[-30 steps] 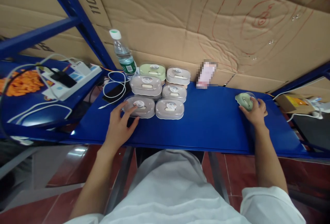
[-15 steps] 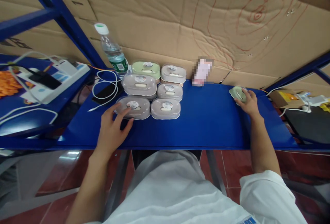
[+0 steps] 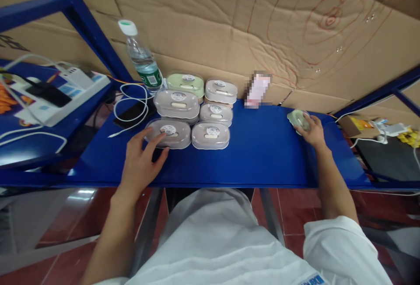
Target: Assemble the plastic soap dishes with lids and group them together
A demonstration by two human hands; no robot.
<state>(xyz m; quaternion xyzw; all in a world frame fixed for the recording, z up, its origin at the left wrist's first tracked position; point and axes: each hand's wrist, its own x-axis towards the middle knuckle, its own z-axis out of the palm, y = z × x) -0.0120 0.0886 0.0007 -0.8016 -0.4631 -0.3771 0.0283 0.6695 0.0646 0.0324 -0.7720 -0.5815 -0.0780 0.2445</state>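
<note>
My left hand (image 3: 141, 158) has its fingers spread over the left end of the front left grey lunch box (image 3: 179, 138), its fingertips at the lid. Beside that box, on its right, lies another grey lunch box (image 3: 211, 138). More boxes stand behind in two columns, among them a green one (image 3: 185, 82) at the back left; some are stacked. Far to the right, my right hand (image 3: 313, 131) grips a small green lunch box (image 3: 298, 120) from its right side, covering part of the lid.
Left of the boxes are a water bottle (image 3: 144, 61) and a coiled white cable (image 3: 129, 101) over a dark flat device. A blurred-out pink item (image 3: 258, 90) leans against the cardboard wall (image 3: 197, 22). Blue metal posts frame the blue table (image 3: 249, 158); a power strip (image 3: 65, 103) lies further left.
The view has shifted slightly. My right hand and the small green lunch box sit a touch further left. My left hand keeps its place at the front left box.
</note>
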